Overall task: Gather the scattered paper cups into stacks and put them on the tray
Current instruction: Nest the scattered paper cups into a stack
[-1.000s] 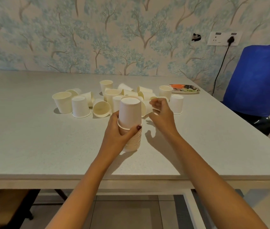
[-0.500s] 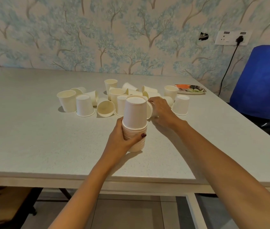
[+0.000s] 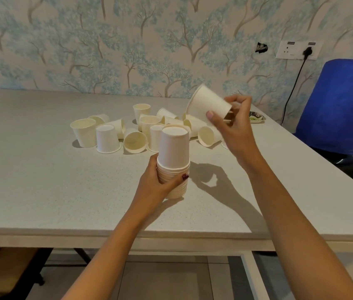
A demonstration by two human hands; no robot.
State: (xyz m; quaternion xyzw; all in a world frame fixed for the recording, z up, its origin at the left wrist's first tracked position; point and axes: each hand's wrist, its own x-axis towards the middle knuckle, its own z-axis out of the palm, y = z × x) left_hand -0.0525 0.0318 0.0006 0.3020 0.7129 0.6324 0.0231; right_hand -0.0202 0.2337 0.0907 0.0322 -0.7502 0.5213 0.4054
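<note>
An upside-down stack of white paper cups (image 3: 173,161) stands on the table, and my left hand (image 3: 156,187) grips its lower part. My right hand (image 3: 234,128) holds a single paper cup (image 3: 209,105) tilted in the air, above and to the right of the stack. Behind the stack lie several scattered cups (image 3: 108,138), some upright, some inverted, some on their sides. The patterned tray (image 3: 256,119) sits at the far right of the table, mostly hidden behind my right hand.
The grey table (image 3: 41,191) has its front edge close to me. A blue chair (image 3: 340,109) stands at the right side. A wall socket with a black cable (image 3: 298,50) is on the wallpapered wall.
My right hand has lifted one cup out of the pile and raised it, tilted, above the table. My left hand stays on the stack.
</note>
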